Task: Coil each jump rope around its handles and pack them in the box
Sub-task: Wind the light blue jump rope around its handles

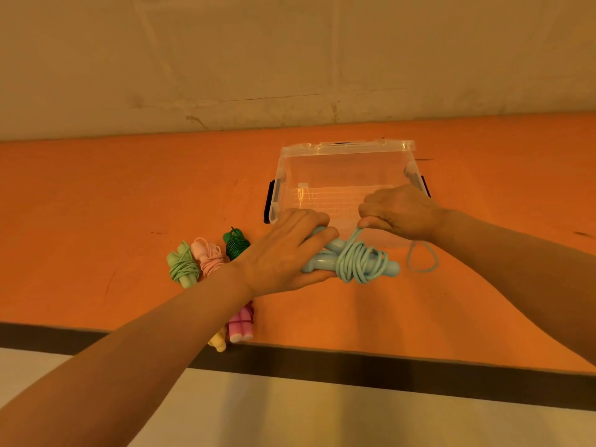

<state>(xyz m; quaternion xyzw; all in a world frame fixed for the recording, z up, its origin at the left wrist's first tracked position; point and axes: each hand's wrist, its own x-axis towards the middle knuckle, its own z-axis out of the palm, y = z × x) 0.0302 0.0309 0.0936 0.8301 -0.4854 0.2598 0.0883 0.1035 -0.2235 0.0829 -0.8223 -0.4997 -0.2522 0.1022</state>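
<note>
My left hand [287, 253] grips the two handles of a light blue jump rope [358, 261], held side by side just above the table. Several turns of its cord wrap the handles. My right hand [400, 211] pinches the cord a little above the coil, and a loose loop of cord [422, 258] hangs under that wrist. Behind the hands a clear plastic box [346, 156] with black latches stands open. Coiled ropes lie at the left: light green [183, 266], pale pink [209, 256], dark green [237, 243]. A magenta one [242, 324] and a yellow one [219, 343] lie under my left forearm.
The orange table [96, 221] runs to a pale wall [290, 59] at the back. Its front edge [387, 362] is a dark strip, with light floor below. The magenta and yellow ropes lie right at that front edge.
</note>
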